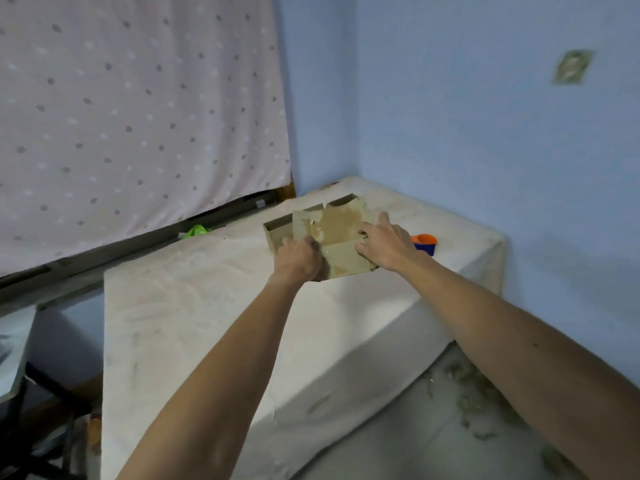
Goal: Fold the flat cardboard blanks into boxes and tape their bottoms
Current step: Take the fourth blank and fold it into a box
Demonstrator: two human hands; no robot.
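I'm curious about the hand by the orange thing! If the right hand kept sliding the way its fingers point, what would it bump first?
Probably just more of the cardboard box: the right hand already rests on its flaps, fingers pointing left across them. Depth is hard to judge.

Both arms reach out over a white mattress set in a blue-walled corner. The left hand and right hand hold a worn cardboard box above it, fingers pressed on a folded flap (its surface torn and stained). An orange-and-blue tape dispenser sits just behind the right hand. A dotted curtain hangs at left.
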